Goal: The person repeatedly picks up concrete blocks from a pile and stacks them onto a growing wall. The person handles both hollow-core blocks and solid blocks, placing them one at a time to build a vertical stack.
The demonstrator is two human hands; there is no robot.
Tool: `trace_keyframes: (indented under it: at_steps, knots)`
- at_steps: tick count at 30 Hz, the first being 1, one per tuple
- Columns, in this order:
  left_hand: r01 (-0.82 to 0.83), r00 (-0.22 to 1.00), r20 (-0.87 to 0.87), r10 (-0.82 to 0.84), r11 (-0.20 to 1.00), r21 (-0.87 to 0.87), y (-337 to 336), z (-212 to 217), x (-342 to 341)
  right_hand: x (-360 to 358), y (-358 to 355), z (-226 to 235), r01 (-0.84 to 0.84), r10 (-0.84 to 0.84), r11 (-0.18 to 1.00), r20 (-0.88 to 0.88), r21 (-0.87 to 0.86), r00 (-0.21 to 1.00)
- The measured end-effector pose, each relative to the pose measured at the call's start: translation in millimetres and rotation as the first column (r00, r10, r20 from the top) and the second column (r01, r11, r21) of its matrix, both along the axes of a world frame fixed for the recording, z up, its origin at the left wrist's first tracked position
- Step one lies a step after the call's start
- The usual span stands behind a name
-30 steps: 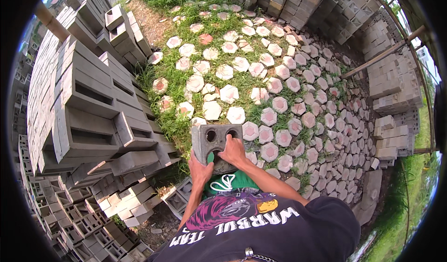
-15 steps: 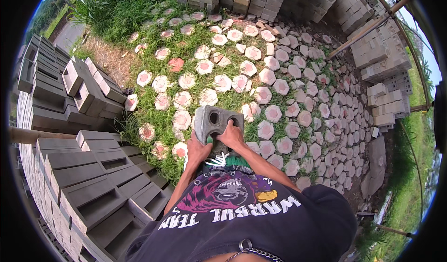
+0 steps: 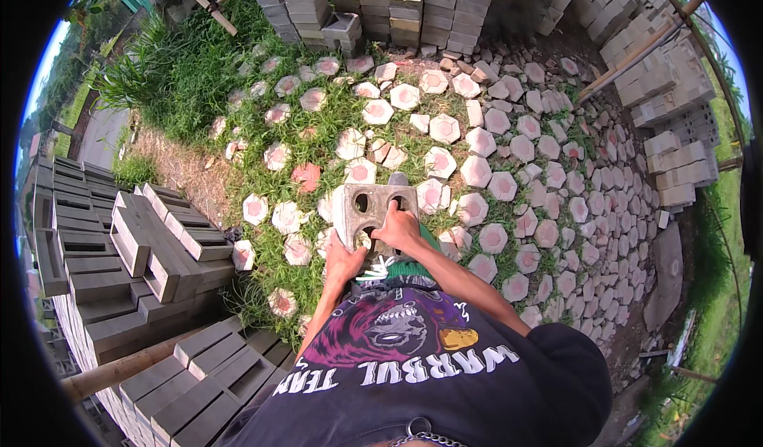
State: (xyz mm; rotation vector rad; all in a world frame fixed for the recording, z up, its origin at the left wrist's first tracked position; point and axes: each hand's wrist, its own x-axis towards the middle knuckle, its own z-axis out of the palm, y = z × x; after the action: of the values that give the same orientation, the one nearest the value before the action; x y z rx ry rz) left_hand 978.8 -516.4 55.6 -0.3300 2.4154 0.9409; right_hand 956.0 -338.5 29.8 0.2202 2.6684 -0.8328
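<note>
A grey concrete block (image 3: 346, 212) with several round holes in its upper face is held in front of my waist. My left hand (image 3: 343, 259) is closed on its near left side, with the thumb at the lower hole. Across the near right part lies my right hand (image 3: 396, 229), its thumb reaching to the right-hand hole. The other fingers of both hands are mostly hidden, as is the block's underside. Below it, a grey shoe tip (image 3: 399, 179) shows just past the far edge.
Stacked grey blocks (image 3: 159, 248) stand close on my left, with a bamboo pole (image 3: 127, 367) across them. More block stacks (image 3: 393, 10) rise ahead and along the right (image 3: 675, 161). Hexagonal pavers (image 3: 445, 128) lie in grass, and broken pieces (image 3: 483, 72) are scattered farther off.
My view has shifted forward along the pavers, and the stacks ahead appear nearer. The left stacks have slid back. Both hands keep their hold on the block.
</note>
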Motion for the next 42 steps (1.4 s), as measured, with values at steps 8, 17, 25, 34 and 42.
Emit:
trace_keyframes:
  at_steps: [8,17,25,34,42]
  knots:
    - [-0.095,0.995,0.047,0.091,0.992,0.088,68.9,9.4,-220.7,-237.3,73.9,35.7,-0.116,0.122,0.99,0.069,-0.081,0.99]
    - [0.102,0.992,0.082,-0.099,0.994,-0.034,144.8,-0.7,-460.7,-449.4,146.2,23.3,0.085,-0.083,0.996,0.168,-0.009,0.982]
    - [0.226,0.972,0.084,-0.221,0.972,-0.057,200.9,21.6,-747.8,-700.4,196.4,-6.0,0.31,-0.308,0.951,0.085,-0.01,0.948]
    - [0.032,0.997,0.072,-0.027,0.996,-0.08,211.4,28.1,-942.6,-917.1,198.9,1.1,0.294,-0.289,0.954,0.076,-0.057,0.954]
    - [-0.486,0.853,-0.147,0.5,0.865,0.121,224.3,-55.8,-1072.2,-1127.3,220.8,-92.3,0.233,-0.211,0.971,0.253,-0.058,0.944]
